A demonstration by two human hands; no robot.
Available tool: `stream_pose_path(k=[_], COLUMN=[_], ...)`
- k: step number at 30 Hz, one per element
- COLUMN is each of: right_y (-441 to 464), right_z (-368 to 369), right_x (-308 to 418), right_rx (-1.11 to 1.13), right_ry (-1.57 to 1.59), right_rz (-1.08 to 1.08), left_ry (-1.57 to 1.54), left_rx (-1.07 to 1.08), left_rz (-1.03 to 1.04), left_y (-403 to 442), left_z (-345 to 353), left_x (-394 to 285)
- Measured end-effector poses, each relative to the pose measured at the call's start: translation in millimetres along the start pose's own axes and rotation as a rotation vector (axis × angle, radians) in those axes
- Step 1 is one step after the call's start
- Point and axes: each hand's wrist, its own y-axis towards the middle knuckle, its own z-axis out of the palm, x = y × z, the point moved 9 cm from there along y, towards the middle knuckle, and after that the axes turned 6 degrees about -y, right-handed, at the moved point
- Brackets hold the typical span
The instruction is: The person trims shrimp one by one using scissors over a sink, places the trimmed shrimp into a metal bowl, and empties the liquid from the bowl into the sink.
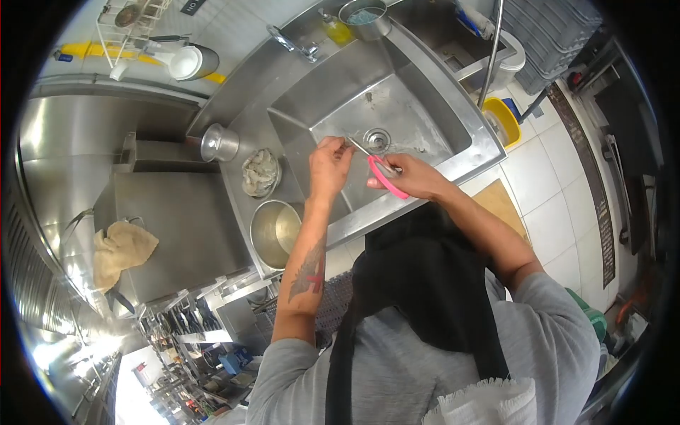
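My right hand (pixel 416 177) is closed on scissors (pixel 388 183) with pink handles, held over the near side of the steel sink (pixel 418 106). Their metal blades point up and left, toward the fingertips of my left hand (pixel 330 168). Those fingers are pinched together near the blade tips; whatever is between them is too small to make out. Left of my left hand, a bowl of pale, greyish pieces that look like raw shrimp (pixel 260 173) rests on the sink's ledge. Nearer to me, a round metal pot (pixel 273 234) sits beside my left forearm.
A small metal pot (pixel 219 143) stands at the ledge's far left. Behind the sink are a faucet (pixel 292 42), a yellow soap bottle (pixel 336 30) and a metal container (pixel 365 20). A tan cloth (pixel 122 253) lies on the left steel counter (pixel 185 230). A yellow bin (pixel 501 122) is at right.
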Motion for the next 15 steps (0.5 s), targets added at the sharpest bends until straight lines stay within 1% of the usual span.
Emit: stream_pose_path(k=[2, 3, 5, 6, 8, 9, 11, 12, 13, 14, 15], right_y=[2, 2, 3, 0, -7, -9, -19, -25, -31, -36, -42], right_z=[7, 7, 6, 6, -14, -13, -23, -25, -26, -25, -26], right_x=[-3, -5, -8, -9, -12, -13, -26, -30, -34, -38, -44], right_rx=[0.111, 0.109, 0.111, 0.109, -0.124, -0.118, -0.218, -0.282, -0.343, -0.286, -0.229], right_ry=[0.018, 0.018, 0.146, 0.144, -0.096, -0.101, -0.362, -0.394, -0.422, -0.368, -0.318], right_rz=[0.017, 0.018, -0.011, -0.013, 0.024, 0.012, 0.098, 0.073, 0.045, 0.124, 0.209], left_ry=[0.016, 0.014, 0.013, 0.013, 0.141, 0.145, 0.103, 0.113, 0.127, 0.138, 0.175], left_rx=[-0.021, -0.019, -0.019, -0.019, -0.037, -0.050, -0.098, -0.133, -0.162, -0.188, -0.333], left_rz=[0.024, 0.025, 0.009, 0.012, -0.024, -0.024, -0.083, -0.088, -0.136, -0.187, -0.118], left_y=[-2, -3, -4, -4, -5, -5, -6, -3, -1, -1, -5], left_z=[-3, -4, -6, -8, -18, -26, -51, -74, -100, -127, -160], left_x=[-1, 1, 7, 8, 14, 22, 58, 74, 94, 110, 110])
